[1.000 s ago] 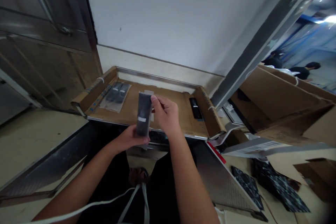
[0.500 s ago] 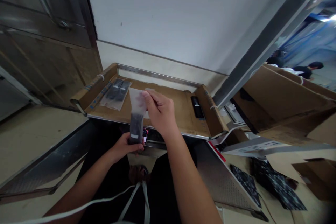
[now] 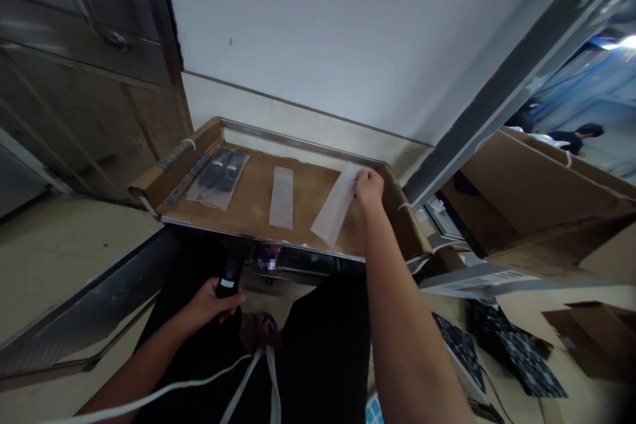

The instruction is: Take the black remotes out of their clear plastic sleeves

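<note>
My left hand (image 3: 211, 301) is closed around the lower end of a slim black device (image 3: 232, 268) with a small white label, held upright in front of the tray's edge. At the tray's right side my right hand (image 3: 370, 187) is closed on the upper end of a frosted plastic sleeve (image 3: 334, 209), which slants down to the left and looks flat. A second flat frosted sleeve (image 3: 281, 199) lies mid-tray. On the left, two dark devices in clear bags (image 3: 223, 172) lie side by side. My right hand and forearm cover part of the tray's right side.
The cardboard-lined tray (image 3: 256, 179) has raised cardboard sides and stands against a white wall. Below its front edge a lit screen (image 3: 268, 258) shows. A large cardboard box (image 3: 551, 192) stands at right, with patterned dark bags (image 3: 521, 351) on the floor. People are in the background.
The sleeve around the black device is off it and has moved right with my right hand. My left hand has lowered the device leftward. The device at the tray's right no longer shows.
</note>
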The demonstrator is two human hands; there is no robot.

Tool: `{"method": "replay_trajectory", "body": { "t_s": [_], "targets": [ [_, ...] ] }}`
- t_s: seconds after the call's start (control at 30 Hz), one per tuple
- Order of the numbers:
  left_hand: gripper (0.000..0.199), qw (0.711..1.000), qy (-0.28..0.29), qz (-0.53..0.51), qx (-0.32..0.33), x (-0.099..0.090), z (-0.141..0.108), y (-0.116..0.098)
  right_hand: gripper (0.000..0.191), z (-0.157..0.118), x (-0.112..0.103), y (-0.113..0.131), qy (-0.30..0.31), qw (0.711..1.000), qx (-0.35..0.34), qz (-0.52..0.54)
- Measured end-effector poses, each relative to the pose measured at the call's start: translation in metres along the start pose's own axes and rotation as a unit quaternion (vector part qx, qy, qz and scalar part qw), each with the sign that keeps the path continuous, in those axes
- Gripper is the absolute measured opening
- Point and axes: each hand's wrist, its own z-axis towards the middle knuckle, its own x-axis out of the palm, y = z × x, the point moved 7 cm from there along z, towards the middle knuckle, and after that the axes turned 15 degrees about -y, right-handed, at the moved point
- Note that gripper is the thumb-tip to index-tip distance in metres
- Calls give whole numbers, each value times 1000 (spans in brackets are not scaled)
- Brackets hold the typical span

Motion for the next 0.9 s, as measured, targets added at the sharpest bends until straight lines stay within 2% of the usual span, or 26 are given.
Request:
{"method": "replay_trajectory", "body": {
  "t_s": [0.07,0.17,0.23,0.33,0.4,0.5,0.57,0.77,0.9],
  "targets": [
    [52,1000,-1,14,-8,5,2,0,45,-4,16,-26,44,996,12,-81],
    [53,999,-3,34,-19,11,5,2,54,-13,19,-40,52,993,9,-101],
    [53,999,9,47,-20,12,6,3,60,-14,14,-33,30,993,-52,-104],
    [53,997,30,71,-20,13,7,6,64,-19,11,-9,6,970,-209,-125],
    [53,995,35,86,-20,15,8,8,69,-29,22,-5,44,950,-259,-167],
    [53,994,33,105,-23,17,10,9,81,-53,46,-21,166,926,-228,-250],
    [54,993,27,113,-24,17,10,9,86,-68,54,-31,210,915,-202,-280],
    [55,992,33,118,-18,17,8,7,92,-77,57,-32,242,907,-178,-295],
    [55,993,32,117,-16,18,8,4,94,-79,61,-27,233,902,-200,-302]
  ]
}}
